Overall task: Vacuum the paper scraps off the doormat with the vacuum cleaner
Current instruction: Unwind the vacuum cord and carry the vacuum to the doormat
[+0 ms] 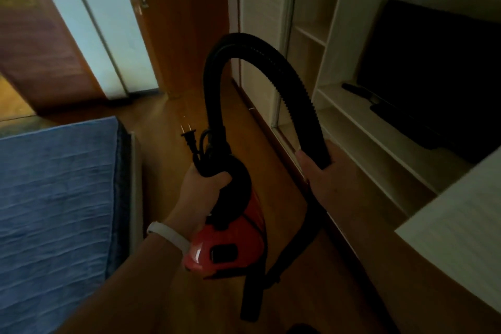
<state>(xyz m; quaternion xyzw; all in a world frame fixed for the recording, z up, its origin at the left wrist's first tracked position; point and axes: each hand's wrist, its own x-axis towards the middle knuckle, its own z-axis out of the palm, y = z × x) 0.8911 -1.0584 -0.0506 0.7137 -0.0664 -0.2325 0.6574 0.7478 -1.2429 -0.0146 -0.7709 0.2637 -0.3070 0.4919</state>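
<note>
**A:** Your left hand (208,184), centre frame, fingers wrapped tight round the black handle (238,173) of the red vacuum cleaner (230,238). The bundled black power cord (202,156) is pinned under the same grip. White wristband (169,236) on that wrist.

**B:** And your right hand (322,171)?

**A:** Right of centre, closed on the lower end of the black ribbed hose (273,81). Thumb lies along the hose's left side; the fingers go behind it, so you cannot see how far they curl, but the hose is plainly clamped.

**B:** State of the vacuum cleaner itself?

**A:** You hold it clear of the wooden floor (162,127), below centre frame. Glossy red shell, dark rectangular panel on its near end, black fittings. The hose arches up from the body in a tall loop to upper centre and drops to your right hand. A black rigid tube (252,301) hangs down from beneath the body toward the bottom edge.

**B:** The plug?

**A:** Two-prong plug (188,134) sticking up left of the handle, prongs bare, connected to nothing.

**B:** Any writing, brand marks?

**A:** None legible on the vacuum cleaner. Room is dim, edges blurred.

**B:** Surroundings?

**A:** Blue bedcover (54,198) at left. Brown wooden door (179,22) upper centre. Pale shelving unit (352,116) at right with a dark television (439,68) on it.
</note>
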